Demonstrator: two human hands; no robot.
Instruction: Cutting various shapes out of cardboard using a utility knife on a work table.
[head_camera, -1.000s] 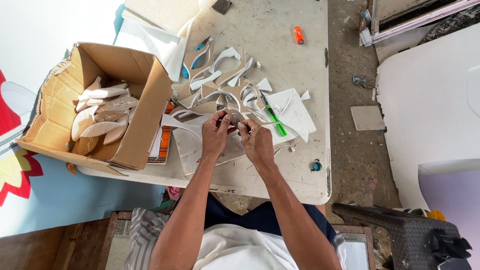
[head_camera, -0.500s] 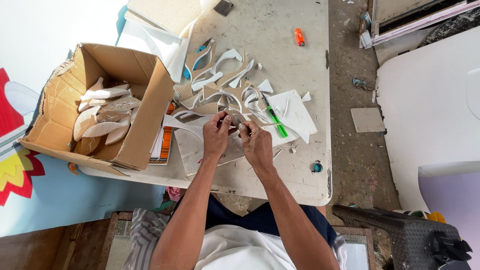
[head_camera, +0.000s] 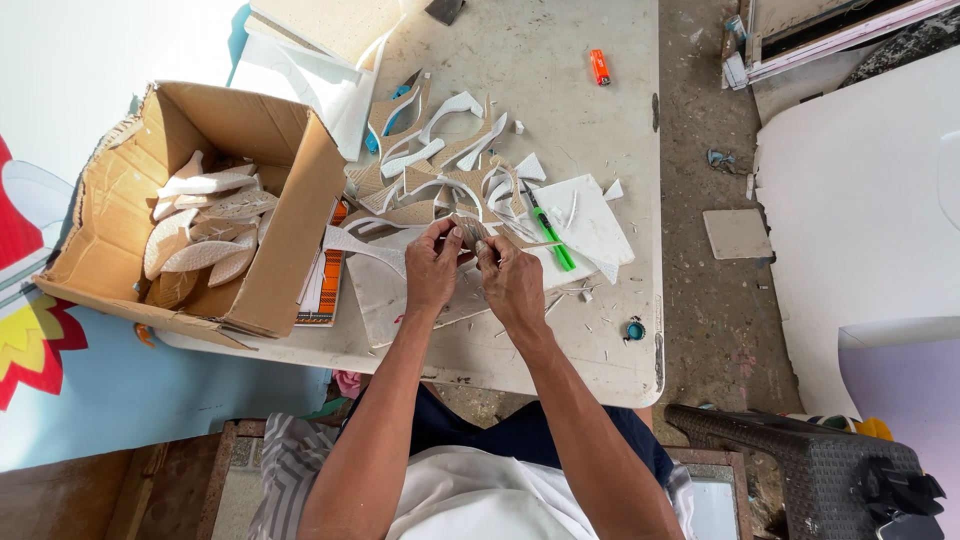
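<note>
Both clenched on a small cardboard cut-out (head_camera: 468, 232): left hand (head_camera: 432, 270) and right hand (head_camera: 512, 283), near the surface (head_camera: 560, 90) front edge, beside green cutter (head_camera: 548, 236)

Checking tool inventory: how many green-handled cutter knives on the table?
1. The green cutter knife lies on the white foam sheet, just beyond the right hand. Another could be hidden under the pile of cut scraps.

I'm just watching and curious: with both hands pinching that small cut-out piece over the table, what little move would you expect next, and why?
Probably dropping it into the open brown cardboard box. The left hand and right hand both pinch a small pale cardboard cut-out, and similar curved pieces already lie in that box, beside the left hand.
</note>
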